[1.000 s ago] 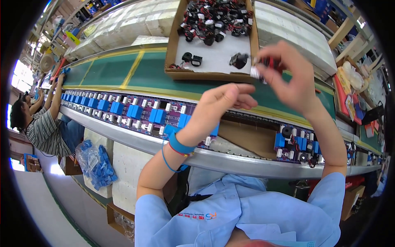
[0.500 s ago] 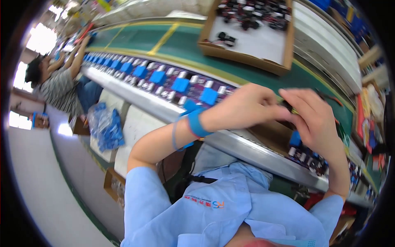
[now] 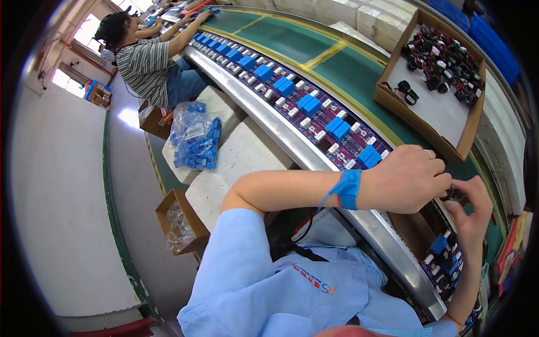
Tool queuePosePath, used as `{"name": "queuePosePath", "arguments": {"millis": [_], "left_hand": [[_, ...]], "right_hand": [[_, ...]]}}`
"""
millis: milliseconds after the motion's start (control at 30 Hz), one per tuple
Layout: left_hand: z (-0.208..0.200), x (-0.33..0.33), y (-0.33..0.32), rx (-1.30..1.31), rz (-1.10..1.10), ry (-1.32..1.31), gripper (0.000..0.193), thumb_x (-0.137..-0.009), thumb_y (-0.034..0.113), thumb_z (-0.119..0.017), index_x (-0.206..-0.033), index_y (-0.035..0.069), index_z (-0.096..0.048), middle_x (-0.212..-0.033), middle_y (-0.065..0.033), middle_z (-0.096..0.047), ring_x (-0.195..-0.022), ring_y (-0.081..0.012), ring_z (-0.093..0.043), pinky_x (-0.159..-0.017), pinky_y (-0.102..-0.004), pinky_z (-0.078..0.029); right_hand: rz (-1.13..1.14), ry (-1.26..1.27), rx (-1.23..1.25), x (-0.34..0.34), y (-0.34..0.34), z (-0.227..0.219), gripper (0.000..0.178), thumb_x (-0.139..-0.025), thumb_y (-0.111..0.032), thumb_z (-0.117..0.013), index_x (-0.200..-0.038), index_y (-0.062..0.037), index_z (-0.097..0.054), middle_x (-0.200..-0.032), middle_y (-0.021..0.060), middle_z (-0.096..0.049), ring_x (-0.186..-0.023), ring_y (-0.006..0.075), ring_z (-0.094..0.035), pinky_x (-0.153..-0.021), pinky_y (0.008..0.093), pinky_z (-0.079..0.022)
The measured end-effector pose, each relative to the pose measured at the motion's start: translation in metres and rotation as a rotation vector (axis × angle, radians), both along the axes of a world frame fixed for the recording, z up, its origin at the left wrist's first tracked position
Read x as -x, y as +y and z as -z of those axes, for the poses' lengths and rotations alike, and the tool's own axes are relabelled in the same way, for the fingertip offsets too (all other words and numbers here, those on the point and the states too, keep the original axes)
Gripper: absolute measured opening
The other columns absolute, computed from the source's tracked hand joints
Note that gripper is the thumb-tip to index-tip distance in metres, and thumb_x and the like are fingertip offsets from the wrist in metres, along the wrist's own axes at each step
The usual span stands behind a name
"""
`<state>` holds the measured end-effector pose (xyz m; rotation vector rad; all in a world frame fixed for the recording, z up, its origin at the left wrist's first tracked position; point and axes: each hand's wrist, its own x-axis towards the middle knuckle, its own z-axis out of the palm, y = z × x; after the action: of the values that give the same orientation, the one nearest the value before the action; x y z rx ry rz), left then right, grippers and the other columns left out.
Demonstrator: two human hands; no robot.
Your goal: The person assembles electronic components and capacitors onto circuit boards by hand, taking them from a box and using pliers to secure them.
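Note:
My left hand (image 3: 409, 178), with a blue wrist strap (image 3: 349, 189) at its wrist, is closed, its fingertips meeting those of my right hand (image 3: 476, 209). Between the fingertips shows a bit of a small dark part (image 3: 452, 193), mostly covered, its kind unclear. The right thumb and fingers curl around it in a pinch; whether the left fingers also grip it is hidden. Below and beside the hands runs a row of purple circuit boards (image 3: 345, 147) bearing blue blocks (image 3: 309, 105) and white connectors. More such boards (image 3: 443, 261) lie by my right forearm.
A cardboard box (image 3: 387, 100) of black parts with red wires stands beyond my hands on the green bench (image 3: 283, 39). A metal rail (image 3: 247, 109) edges the bench. At left are a plastic bag of blue parts (image 3: 196, 137), a small carton (image 3: 182, 224) and a seated person (image 3: 149, 64).
My view has swung to the right, so the bench and its boards sit differently in the picture. My hands stay close together, and the small dark part remains between the fingertips.

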<state>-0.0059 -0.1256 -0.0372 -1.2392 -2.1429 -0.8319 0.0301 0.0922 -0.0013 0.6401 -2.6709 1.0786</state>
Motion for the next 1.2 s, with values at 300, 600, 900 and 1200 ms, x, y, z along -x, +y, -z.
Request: {"name": "queuePosePath", "arguments": {"millis": [300, 600, 900, 1200], "left_hand": [[-0.004, 0.015, 0.006, -0.514, -0.002, 0.139, 0.049, -0.061, 0.017, -0.080, -0.105, 0.004, -0.066, -0.091, -0.0102, -0.066, -0.075, -0.0293, -0.060, -0.065, -0.0374, -0.046], [-0.009, 0.043, -0.083, 0.361, 0.070, -0.123, 0.032, -0.074, 0.005, -0.071, -0.105, 0.007, -0.067, -0.091, -0.0067, -0.065, -0.081, -0.0251, -0.053, -0.079, -0.0343, -0.037], [-0.012, 0.033, -0.055, 0.627, 0.163, -0.096, 0.036, -0.072, 0.005, -0.073, -0.107, 0.010, -0.068, -0.098, -0.0050, -0.067, -0.090, -0.0234, -0.057, -0.088, -0.0363, -0.034], [0.000, 0.044, -0.041, 0.381, 0.377, -0.032, 0.036, -0.066, 0.005, -0.072, -0.102, 0.009, -0.067, -0.087, -0.0044, -0.065, -0.085, -0.0217, -0.056, -0.080, -0.0368, -0.031]], "right_hand": [[-0.008, -0.397, 0.813, 0.008, -0.018, 0.012, 0.043, -0.090, -0.021, -0.063, -0.126, 0.0020, -0.058, -0.111, 0.0079, -0.064, -0.094, 0.0121, -0.062, -0.074, 0.0236, -0.050], [-0.039, -0.119, -0.315, -0.056, 0.002, 0.016, 0.034, -0.079, 0.000, -0.066, -0.113, -0.0022, -0.064, -0.099, 0.0141, -0.065, -0.077, 0.0272, -0.064, -0.063, 0.0330, -0.050], [0.108, -0.290, -0.882, -0.091, 0.016, 0.045, 0.039, -0.075, 0.001, -0.055, -0.114, -0.0023, -0.062, -0.089, 0.0102, -0.064, -0.069, 0.0277, -0.066, -0.058, 0.0369, -0.051], [0.238, -0.279, -0.992, -0.101, 0.040, 0.058, 0.034, -0.076, 0.003, -0.055, -0.109, -0.0025, -0.061, -0.089, 0.0118, -0.065, -0.071, 0.0319, -0.065, -0.061, 0.0384, -0.052]]}}
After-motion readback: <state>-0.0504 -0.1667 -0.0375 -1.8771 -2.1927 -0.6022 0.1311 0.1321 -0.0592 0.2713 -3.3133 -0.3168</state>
